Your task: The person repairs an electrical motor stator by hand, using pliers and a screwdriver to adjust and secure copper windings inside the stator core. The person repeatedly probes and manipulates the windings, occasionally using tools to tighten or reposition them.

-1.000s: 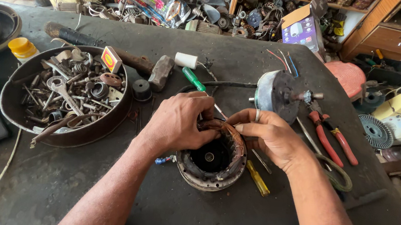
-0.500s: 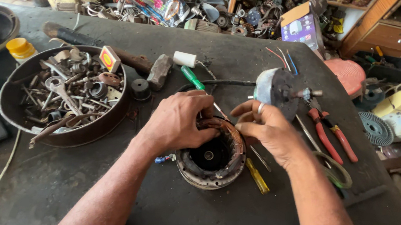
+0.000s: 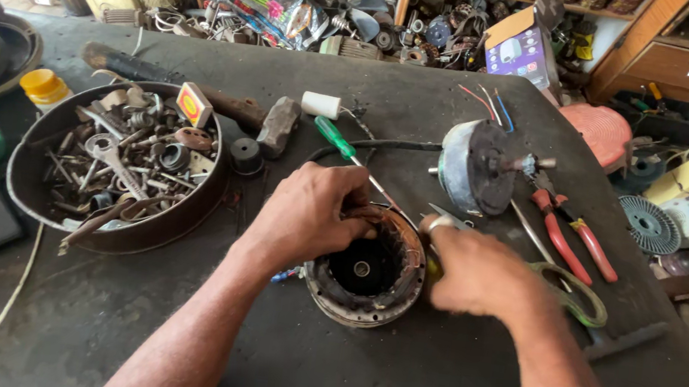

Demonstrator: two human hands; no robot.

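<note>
- A round stator (image 3: 365,267) — a rusty ring with copper windings and a dark hollow centre — lies flat on the dark worktop (image 3: 393,372), near its middle and between the two hands.
- The left hand (image 3: 308,213) rests on the stator's upper left rim; its fingers (image 3: 353,212) curl over the windings and press on them, a closed grip on the ring's edge.
- The right hand (image 3: 478,274) lies just beside the stator's right rim, blurred; its fingers are bent inward, but I cannot tell whether its grip has hold of the ring or only touches it.
- A screwdriver (image 3: 347,152) with a green handle lies above the stator, its shaft running down toward the ring's top edge.
- A motor housing (image 3: 473,165) with coloured wires stands up and to the right of the stator, apart from it.
- Red-handled pliers (image 3: 577,237) lie right of the housing; green-handled scissors (image 3: 579,294) lie just past the right hand.
- A round pan (image 3: 118,168) full of spanners and nuts sits well to the left of the left hand — a hammer (image 3: 270,122) lies above it.
</note>
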